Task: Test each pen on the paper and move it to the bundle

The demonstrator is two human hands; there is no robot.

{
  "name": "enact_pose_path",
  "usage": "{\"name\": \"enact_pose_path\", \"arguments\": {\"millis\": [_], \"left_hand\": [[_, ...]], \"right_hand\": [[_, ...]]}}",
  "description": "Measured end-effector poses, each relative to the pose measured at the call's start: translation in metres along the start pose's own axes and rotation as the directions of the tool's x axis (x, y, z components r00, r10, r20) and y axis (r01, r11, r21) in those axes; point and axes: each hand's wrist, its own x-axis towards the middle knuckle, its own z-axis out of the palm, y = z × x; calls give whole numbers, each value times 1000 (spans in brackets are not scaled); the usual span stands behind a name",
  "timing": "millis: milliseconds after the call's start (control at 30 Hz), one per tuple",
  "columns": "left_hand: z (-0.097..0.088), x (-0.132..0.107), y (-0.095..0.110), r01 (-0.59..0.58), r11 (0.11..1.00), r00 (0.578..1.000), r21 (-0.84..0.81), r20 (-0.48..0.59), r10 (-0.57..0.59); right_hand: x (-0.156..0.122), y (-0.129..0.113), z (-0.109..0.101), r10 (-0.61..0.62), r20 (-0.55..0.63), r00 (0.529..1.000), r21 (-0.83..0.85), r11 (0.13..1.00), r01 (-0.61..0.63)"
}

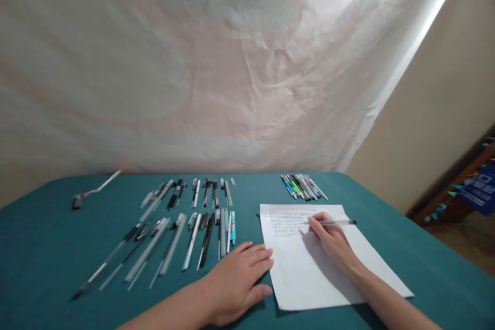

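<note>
A pen (336, 223) with a clear barrel is pinched in the fingers of my right hand (328, 240). Its tip points left, over the lines of writing on a white sheet of paper (309, 278); whether the tip touches the paper I cannot tell. My left hand (245, 278) lies flat, fingers apart, with its fingertips at the left edge of the sheet. Just beyond it are a turquoise pen (232, 228) and a row of taken-apart pens, among them a black pen (207, 240) and a white pen (192, 242).
Farther back lies a second row of pen parts, including a white barrel (196, 193). A bundle of pens (303, 186) rests behind the paper. At the far left is a bent white strip with a dark end (96, 189). A hanging sheet (216, 62) borders the green table (42, 247).
</note>
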Motion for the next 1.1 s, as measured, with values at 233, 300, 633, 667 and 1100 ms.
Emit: {"name": "enact_pose_path", "arguments": {"millis": [233, 300, 633, 667, 1100], "left_hand": [[3, -5, 1, -22, 1000, 998, 15, -63, 23], [8, -4, -1, -23, 999, 997, 43, -75, 26], [42, 9, -31, -100, 974, 984, 205, -126, 128], [45, 10, -34, -115, 969, 982, 217, -122, 144], [41, 9, -35, -93, 989, 988, 113, -109, 106]], "right_hand": [[28, -46, 32, -177, 324, 929, -55, 977, 205], [48, -58, 53, -251, 416, 874, -93, 944, 315], [160, -65, 183, -387, 472, 792, -133, 857, 498], [165, -65, 192, -386, 468, 795, -139, 856, 498], [146, -68, 174, -412, 431, 803, -94, 864, 494]]}}
